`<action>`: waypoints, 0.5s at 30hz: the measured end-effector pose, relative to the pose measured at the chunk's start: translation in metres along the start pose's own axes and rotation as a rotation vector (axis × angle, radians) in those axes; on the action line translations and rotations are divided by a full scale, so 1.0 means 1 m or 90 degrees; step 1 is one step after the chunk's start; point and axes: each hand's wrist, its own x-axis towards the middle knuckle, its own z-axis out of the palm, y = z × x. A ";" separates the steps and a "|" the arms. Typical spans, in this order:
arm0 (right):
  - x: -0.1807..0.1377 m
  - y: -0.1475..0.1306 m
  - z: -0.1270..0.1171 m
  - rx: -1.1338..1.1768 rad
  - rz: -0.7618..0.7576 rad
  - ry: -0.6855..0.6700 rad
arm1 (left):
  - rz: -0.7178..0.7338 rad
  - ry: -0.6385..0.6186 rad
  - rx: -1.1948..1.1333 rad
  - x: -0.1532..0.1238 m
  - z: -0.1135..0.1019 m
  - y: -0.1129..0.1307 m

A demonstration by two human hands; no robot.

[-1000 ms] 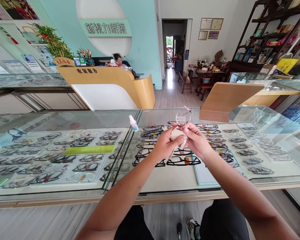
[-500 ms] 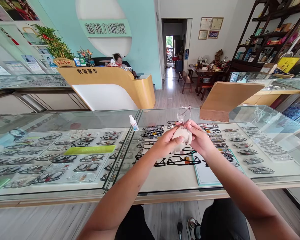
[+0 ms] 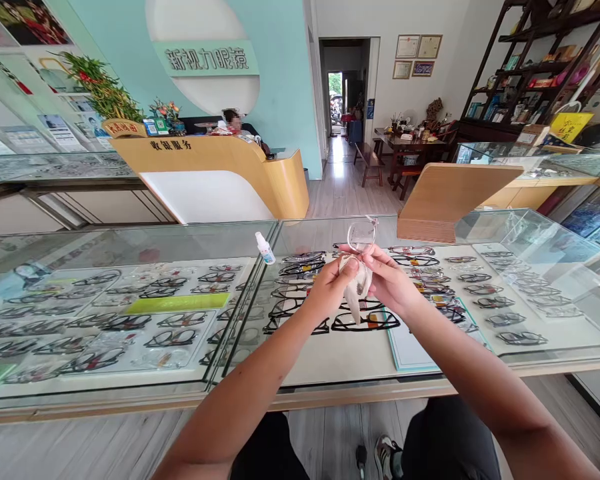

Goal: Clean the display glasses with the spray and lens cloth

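Over the glass display case, my left hand point(image 3: 334, 285) pinches a pale cleaning cloth point(image 3: 356, 287) around one lens of a pair of eyeglasses point(image 3: 362, 235). A corner of the cloth hangs down below my fingers. My right hand point(image 3: 386, 279) is closed on the frame of the same eyeglasses from the other side. One clear lens stands up above both hands; the rest is covered by cloth and fingers. To the left, a small white spray bottle point(image 3: 265, 249) stands on the glass top.
Under the glass of the display case point(image 3: 330, 367) lie several rows of eyeglasses point(image 3: 365, 322). A wooden stand point(image 3: 455, 200) rests on the top at the back right. Beyond are a reception counter point(image 3: 285, 180) with a seated person point(image 3: 233, 120) and a dark table point(image 3: 410, 138).
My fingers have shifted on the lens, and the cloth has gone from bunched to hanging in a fold. The eyeglasses have turned and dropped slightly. The view has moved a little.
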 end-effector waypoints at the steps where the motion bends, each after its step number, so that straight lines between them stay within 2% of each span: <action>1: 0.001 -0.001 -0.003 0.002 0.002 0.008 | -0.002 -0.010 0.007 0.001 -0.002 0.001; 6: 0.005 -0.004 -0.013 0.014 -0.003 0.039 | 0.052 -0.031 0.081 0.001 -0.006 0.005; 9: 0.005 0.000 -0.012 0.039 0.007 0.026 | 0.039 -0.042 0.043 0.000 0.000 0.005; 15: 0.002 0.012 -0.002 0.037 0.010 -0.004 | 0.041 0.059 0.002 -0.003 0.015 0.002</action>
